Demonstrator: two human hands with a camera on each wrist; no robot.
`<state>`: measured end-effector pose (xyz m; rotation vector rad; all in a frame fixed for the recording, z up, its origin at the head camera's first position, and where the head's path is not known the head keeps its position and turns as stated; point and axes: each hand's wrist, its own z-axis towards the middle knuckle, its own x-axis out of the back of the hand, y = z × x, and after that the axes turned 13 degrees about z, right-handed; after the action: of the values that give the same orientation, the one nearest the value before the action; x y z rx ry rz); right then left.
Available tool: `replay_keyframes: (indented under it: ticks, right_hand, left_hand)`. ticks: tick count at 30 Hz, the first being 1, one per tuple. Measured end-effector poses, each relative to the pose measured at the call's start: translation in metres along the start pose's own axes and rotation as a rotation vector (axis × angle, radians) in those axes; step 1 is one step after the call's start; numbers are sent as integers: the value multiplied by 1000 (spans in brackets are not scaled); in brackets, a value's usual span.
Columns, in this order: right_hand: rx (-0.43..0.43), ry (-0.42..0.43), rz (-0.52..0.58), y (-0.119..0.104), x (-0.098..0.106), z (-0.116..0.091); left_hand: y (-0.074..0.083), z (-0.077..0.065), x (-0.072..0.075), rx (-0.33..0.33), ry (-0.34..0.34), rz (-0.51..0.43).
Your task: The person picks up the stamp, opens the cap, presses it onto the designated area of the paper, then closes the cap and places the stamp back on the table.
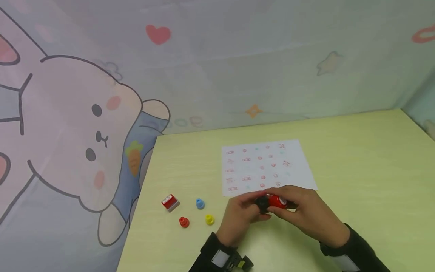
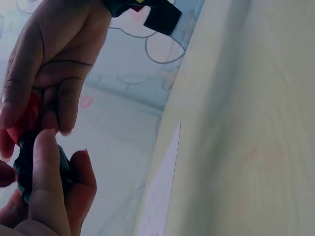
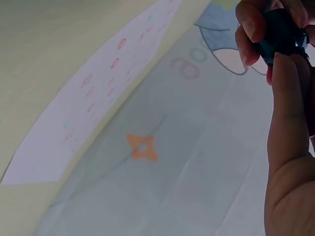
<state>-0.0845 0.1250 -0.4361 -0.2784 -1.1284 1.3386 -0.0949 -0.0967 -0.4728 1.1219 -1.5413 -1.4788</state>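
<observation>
Held between left hand [image 1: 242,215] and right hand [image 1: 307,213]: a stamp [image 1: 276,201]. Just behind the grip, a stamped sheet [image 1: 268,166] on the table [image 1: 367,162]; left of it, four small stamps [image 1: 190,211].

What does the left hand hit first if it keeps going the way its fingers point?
Likely the right hand: the left hand points right across the red-and-black stamp both hands grip, fingers nearly touching. Depth unclear.

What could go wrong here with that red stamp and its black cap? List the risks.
Both hands, left hand and right hand, grip the red stamp and black cap right at the stamped paper's near edge; a slip might smear ink on it.
A dropped cap could roll into the small stamps.
</observation>
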Motion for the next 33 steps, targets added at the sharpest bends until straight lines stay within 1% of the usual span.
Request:
replay_keyframes:
  ticks: [4,7,11,14,16,17,18,19,21,23,25,27,29,31,33]
  right_hand:
    - [34,12,-22,3,-6,-4]
    - [31,27,-29,4,-6,-7]
    - [45,29,-11,4,-4,-8]
    - [61,50,-14,3,-4,-9]
    - [68,64,-35,1,-1,-9]
    - [57,70,-53,1,2,-8]
    - [29,80,-77,2,7,-6]
    - [-18,87,-100,3,13,-4]
    - [-134,85,-154,11,28,1]
    - [-268,63,-228,25,41,9]
    - [-366,11,-278,43,49,13]
    - [-390,-50,-313,62,50,16]
    - [-390,-89,-328,76,48,17]
    - [-383,-88,-333,83,46,16]
    - [-384,-76,-334,86,45,16]
  left_hand:
    - [-2,2,-3,30,17,-15]
    - [-5,3,-3,47,3,-40]
    - [-7,4,-1,48,-24,-58]
    - [-5,4,-2,64,19,-58]
    - [-4,5,-3,74,43,-63]
    - [-3,5,-3,75,57,-72]
    - [-2,6,-2,77,67,-79]
    - [-2,5,-1,85,73,-92]
    - [-3,3,2,103,85,-118]
    - [-5,0,7,141,122,-155]
    - [-10,-5,11,194,156,-194]
    - [-15,-9,14,229,176,-222]
    - [-18,-12,14,254,178,-238]
    - [-20,-13,12,261,170,-241]
    - [-22,-14,11,260,165,-243]
